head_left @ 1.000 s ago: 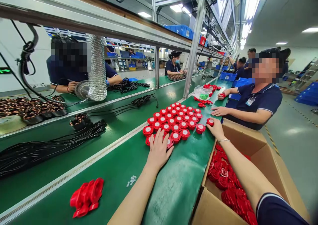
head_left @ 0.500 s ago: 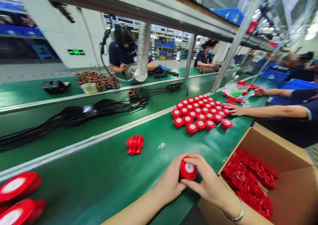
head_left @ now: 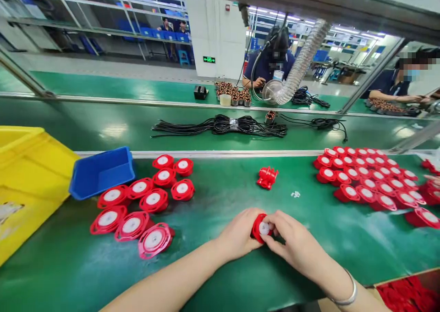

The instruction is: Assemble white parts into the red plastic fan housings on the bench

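Low over the green bench, my left hand is closed round the side of a round red plastic housing with a white disc in its face. My right hand has thumb and fingers pinched at the white disc; whether a small piece sits between those fingertips is hidden. Beyond the hands lie a small stack of red plastic parts and several tiny white pieces. To the left stands a group of similar red housings with white centres.
A larger cluster of red housings covers the right of the bench. A blue bin and a yellow bin stand left. A box of red parts is at lower right. Black cables lie behind the ledge; a co-worker sits opposite.
The view has swung left, bringing the bins into sight. My right hand's fingers have moved from the housing's rim onto its white disc; my left hand keeps its hold.
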`<action>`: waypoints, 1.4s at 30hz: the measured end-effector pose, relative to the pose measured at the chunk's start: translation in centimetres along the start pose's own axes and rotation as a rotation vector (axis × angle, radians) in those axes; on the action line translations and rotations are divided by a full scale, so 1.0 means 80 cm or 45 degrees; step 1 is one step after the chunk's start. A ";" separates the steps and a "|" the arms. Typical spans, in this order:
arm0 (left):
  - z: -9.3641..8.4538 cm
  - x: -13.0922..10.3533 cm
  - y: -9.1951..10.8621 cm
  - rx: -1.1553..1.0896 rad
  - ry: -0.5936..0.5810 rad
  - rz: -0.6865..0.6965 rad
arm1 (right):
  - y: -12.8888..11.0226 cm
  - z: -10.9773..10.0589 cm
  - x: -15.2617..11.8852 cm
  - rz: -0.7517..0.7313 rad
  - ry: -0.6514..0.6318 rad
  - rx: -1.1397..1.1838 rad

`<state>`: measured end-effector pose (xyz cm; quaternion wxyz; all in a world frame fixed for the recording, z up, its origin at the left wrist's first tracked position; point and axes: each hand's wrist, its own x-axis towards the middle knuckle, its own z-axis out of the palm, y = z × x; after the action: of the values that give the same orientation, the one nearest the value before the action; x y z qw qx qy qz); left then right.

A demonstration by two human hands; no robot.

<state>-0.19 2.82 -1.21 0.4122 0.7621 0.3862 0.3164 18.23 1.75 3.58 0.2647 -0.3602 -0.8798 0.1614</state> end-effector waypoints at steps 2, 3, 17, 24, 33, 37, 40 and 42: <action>-0.001 0.004 -0.001 -0.029 0.016 0.010 | -0.001 -0.005 0.007 -0.039 0.007 -0.074; -0.003 0.005 -0.001 -0.043 0.024 0.017 | -0.002 -0.008 0.009 -0.038 0.006 -0.086; -0.014 0.006 0.008 -0.367 0.130 -0.018 | -0.001 -0.040 0.010 0.602 0.433 0.613; -0.013 0.007 0.006 -0.334 0.082 -0.149 | 0.020 -0.011 -0.002 0.996 0.545 1.307; -0.013 0.009 0.004 -0.329 0.049 -0.215 | 0.025 0.005 -0.002 1.078 0.441 1.604; -0.012 0.009 0.003 -0.325 0.038 -0.213 | 0.032 0.007 -0.002 1.152 0.436 1.804; -0.013 0.009 0.002 -0.297 0.027 -0.178 | 0.037 0.008 -0.003 1.287 0.481 1.993; -0.013 0.009 0.002 -0.282 0.022 -0.161 | 0.038 0.008 -0.003 1.355 0.510 2.102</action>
<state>-0.61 3.79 -0.44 0.5097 0.6833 0.3998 0.3370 19.71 3.62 1.51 0.4685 -0.4310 -0.1560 0.7553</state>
